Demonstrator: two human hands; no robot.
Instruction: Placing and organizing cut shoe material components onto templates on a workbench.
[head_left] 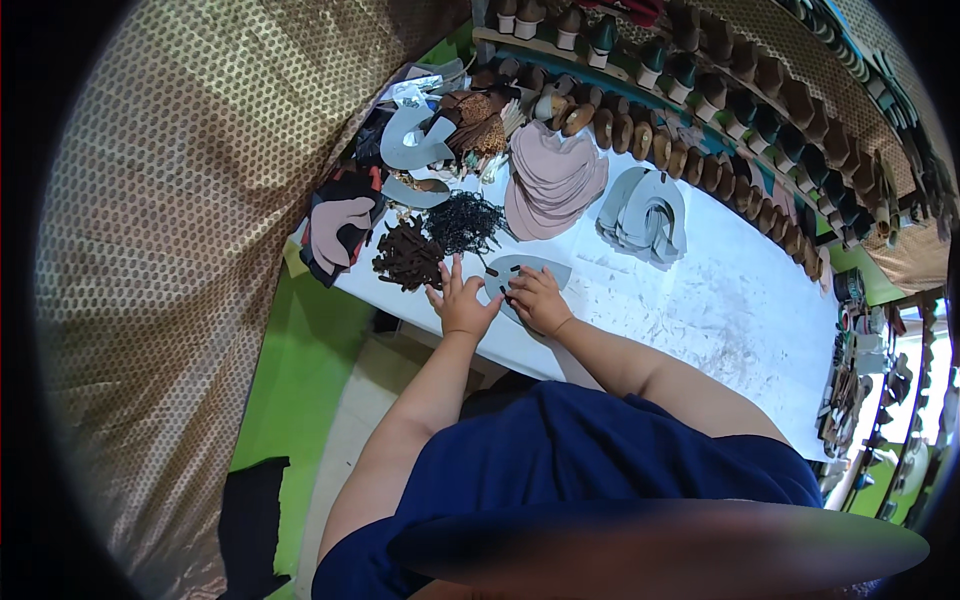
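Between my hands, near the front edge of the table, lies a grey curved shoe-upper piece [548,270]. Several small dark strips rest on or beside it. My left hand [466,306] is open at its left side, fingers spread and thumb toward the piece. Over the piece lies my right hand [541,301], its fingers bent but apart, close to the dark strips; nothing clearly shows in its grip. A pile of short brown strips [405,255] sits just left of my left hand. Behind it is a heap of thin black cords [465,222].
Farther back are stacked pink shoe-upper pieces [553,185], with grey cut pieces [642,215] to their right. At the left lie another grey curved piece [405,140], brown scraps [478,120] and a pink piece [338,230]. Shelves of shoes [680,75] line the back; a patterned curtain [190,200] hangs left.
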